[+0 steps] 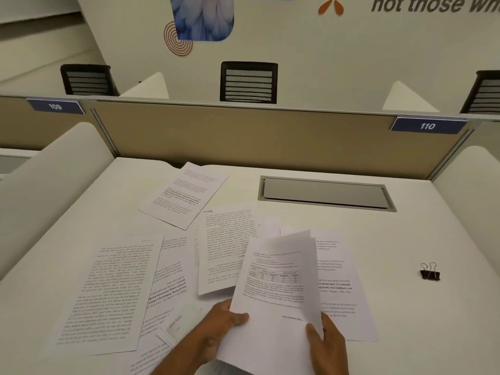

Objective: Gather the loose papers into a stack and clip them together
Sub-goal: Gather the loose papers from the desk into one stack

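The left hand (pixel 224 323) and right hand (pixel 330 345) pinch a white printed paper sheaf (pixel 276 293). Most loose printed sheets (pixel 108 290) lie left of it, nearer the left hand.

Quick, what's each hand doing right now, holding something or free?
The left hand grips the sheaf of papers at its left edge.
The right hand grips the same sheaf at its right edge.

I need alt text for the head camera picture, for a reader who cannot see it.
A person's left hand and right hand hold a few printed white paper sheets raised over a white desk. Other loose sheets lie scattered on the desk, some overlapping. A small black binder clip lies alone to the right, untouched.
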